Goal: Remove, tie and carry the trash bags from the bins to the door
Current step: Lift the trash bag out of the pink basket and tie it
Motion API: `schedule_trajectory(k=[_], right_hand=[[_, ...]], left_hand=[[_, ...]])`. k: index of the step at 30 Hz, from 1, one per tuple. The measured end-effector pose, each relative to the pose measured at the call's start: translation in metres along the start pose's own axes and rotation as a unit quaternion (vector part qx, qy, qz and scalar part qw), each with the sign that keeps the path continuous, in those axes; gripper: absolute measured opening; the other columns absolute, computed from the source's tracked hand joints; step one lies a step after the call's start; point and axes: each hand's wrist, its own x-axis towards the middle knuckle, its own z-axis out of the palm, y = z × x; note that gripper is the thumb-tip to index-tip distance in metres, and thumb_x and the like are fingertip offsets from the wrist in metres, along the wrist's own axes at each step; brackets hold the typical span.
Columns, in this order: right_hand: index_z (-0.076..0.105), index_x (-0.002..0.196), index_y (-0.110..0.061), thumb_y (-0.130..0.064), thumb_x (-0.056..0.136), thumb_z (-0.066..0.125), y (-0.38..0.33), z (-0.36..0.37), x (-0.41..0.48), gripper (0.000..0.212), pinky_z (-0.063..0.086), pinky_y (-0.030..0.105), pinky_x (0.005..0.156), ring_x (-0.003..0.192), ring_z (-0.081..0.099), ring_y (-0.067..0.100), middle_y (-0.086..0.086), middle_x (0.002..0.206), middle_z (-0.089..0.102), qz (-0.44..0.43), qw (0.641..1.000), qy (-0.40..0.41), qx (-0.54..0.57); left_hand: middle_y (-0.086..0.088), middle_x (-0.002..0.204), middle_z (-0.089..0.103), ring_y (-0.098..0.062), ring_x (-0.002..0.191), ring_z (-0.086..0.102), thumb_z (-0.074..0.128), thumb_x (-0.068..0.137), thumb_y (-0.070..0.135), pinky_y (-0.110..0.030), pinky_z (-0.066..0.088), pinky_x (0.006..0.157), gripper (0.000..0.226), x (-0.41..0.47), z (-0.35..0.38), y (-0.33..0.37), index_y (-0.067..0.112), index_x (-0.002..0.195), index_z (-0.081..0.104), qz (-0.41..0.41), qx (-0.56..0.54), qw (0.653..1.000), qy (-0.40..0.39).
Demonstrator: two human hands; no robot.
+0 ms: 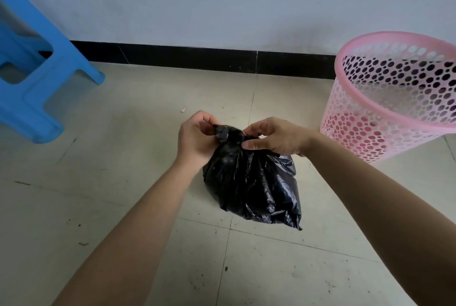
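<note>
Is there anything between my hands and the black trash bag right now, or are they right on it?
Nothing is in the way. The left hand and right hand both grip the gathered neck of the black trash bag directly. The door is out of view.

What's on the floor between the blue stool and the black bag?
In the head view, mostly bare tile between the blue stool and the black bag, apart from one small pale scrap and the left hand.

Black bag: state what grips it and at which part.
Both hands hold the black trash bag at its gathered neck: the left hand pinches one side, the right hand the other, at the knot on top.
</note>
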Motion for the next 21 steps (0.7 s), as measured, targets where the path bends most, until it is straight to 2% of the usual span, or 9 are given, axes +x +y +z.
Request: schedule_trajectory(k=[3, 5, 8, 9, 10, 12, 15, 17, 21], right_hand=[[0.074, 0.103, -0.023, -0.026, 0.091, 0.07, -0.001, 0.002, 0.001, 0.013, 0.052, 0.028, 0.092, 0.092, 0.07, 0.013, -0.003, 0.097, 0.076, -0.01, 1.0, 0.007, 0.015], [0.074, 0.103, -0.024, -0.028, 0.091, 0.07, 0.0, 0.001, 0.001, 0.013, 0.052, 0.028, 0.092, 0.093, 0.07, 0.012, -0.006, 0.096, 0.076, -0.009, 1.0, 0.022, 0.014], [0.074, 0.105, -0.022, -0.027, 0.091, 0.07, 0.002, 0.004, 0.0, 0.016, 0.055, 0.028, 0.09, 0.093, 0.07, 0.014, -0.004, 0.097, 0.076, -0.009, 0.999, 0.05, 0.017], [0.074, 0.106, -0.019, -0.025, 0.091, 0.07, 0.001, 0.005, 0.0, 0.016, 0.056, 0.028, 0.089, 0.092, 0.07, 0.016, -0.002, 0.097, 0.076, -0.011, 0.998, 0.058, 0.022], [0.074, 0.106, -0.018, -0.023, 0.091, 0.071, 0.0, 0.006, 0.001, 0.016, 0.057, 0.028, 0.087, 0.092, 0.07, 0.018, 0.0, 0.097, 0.076, -0.012, 0.997, 0.066, 0.027], [0.074, 0.105, -0.017, -0.022, 0.091, 0.071, 0.0, 0.006, 0.002, 0.015, 0.057, 0.027, 0.086, 0.091, 0.071, 0.018, 0.0, 0.096, 0.075, -0.014, 0.996, 0.079, 0.028], [0.074, 0.104, -0.016, -0.021, 0.09, 0.071, 0.0, 0.007, 0.002, 0.015, 0.058, 0.026, 0.084, 0.09, 0.071, 0.018, 0.001, 0.096, 0.075, -0.012, 0.996, 0.087, 0.026], [0.074, 0.104, -0.016, -0.02, 0.089, 0.072, 0.001, 0.009, 0.003, 0.015, 0.058, 0.024, 0.081, 0.089, 0.071, 0.019, 0.002, 0.095, 0.075, -0.015, 0.995, 0.099, 0.028], [0.075, 0.102, -0.018, -0.019, 0.087, 0.075, 0.0, 0.012, 0.003, 0.015, 0.056, 0.017, 0.075, 0.085, 0.071, 0.013, 0.0, 0.094, 0.076, -0.014, 0.99, 0.132, 0.046]], left_hand=[[0.012, 0.063, 0.065, -0.015, 0.061, 0.059, 0.074, 0.055, 0.017, -0.032, 0.049, 0.064, 0.021, -0.003, 0.011, -0.003, 0.029, 0.068, 0.063, 0.022, 0.024, 0.997, 0.069], [0.012, 0.064, 0.066, -0.017, 0.064, 0.06, 0.076, 0.051, 0.019, -0.03, 0.049, 0.064, 0.02, -0.006, 0.012, 0.0, 0.03, 0.065, 0.068, -0.016, -0.069, 0.996, 0.048], [-0.005, 0.076, 0.071, -0.015, 0.067, 0.066, 0.077, 0.07, -0.003, -0.027, 0.052, 0.066, 0.015, -0.008, 0.012, 0.002, 0.008, 0.078, 0.071, -0.068, -0.117, 0.991, 0.01], [-0.013, 0.083, 0.071, -0.018, 0.072, 0.068, 0.074, 0.075, -0.002, -0.03, 0.054, 0.069, 0.011, -0.008, 0.012, 0.003, 0.0, 0.086, 0.071, -0.078, -0.12, 0.99, -0.004], [-0.019, 0.091, 0.071, -0.023, 0.078, 0.069, 0.073, 0.077, 0.003, -0.033, 0.055, 0.073, 0.019, -0.008, 0.011, 0.004, -0.003, 0.095, 0.07, -0.088, -0.13, 0.987, -0.018], [-0.02, 0.098, 0.071, -0.026, 0.086, 0.069, 0.072, 0.08, 0.007, -0.035, 0.056, 0.077, 0.028, -0.008, 0.008, 0.005, 0.0, 0.107, 0.07, -0.132, -0.168, 0.976, -0.052], [-0.006, 0.099, 0.076, -0.016, 0.087, 0.073, 0.066, 0.09, 0.004, -0.024, 0.058, 0.069, 0.024, -0.01, 0.003, 0.006, 0.013, 0.112, 0.072, -0.222, -0.222, 0.946, -0.08], [-0.002, 0.099, 0.076, -0.013, 0.087, 0.073, 0.065, 0.09, 0.004, -0.022, 0.057, 0.067, 0.027, -0.01, 0.002, 0.005, 0.018, 0.111, 0.072, -0.242, -0.243, 0.936, -0.083], [-0.007, 0.11, 0.075, -0.021, 0.102, 0.072, 0.076, 0.081, 0.009, -0.033, 0.056, 0.086, 0.033, -0.013, 0.005, 0.009, 0.019, 0.113, 0.073, -0.262, -0.296, 0.917, -0.058]])
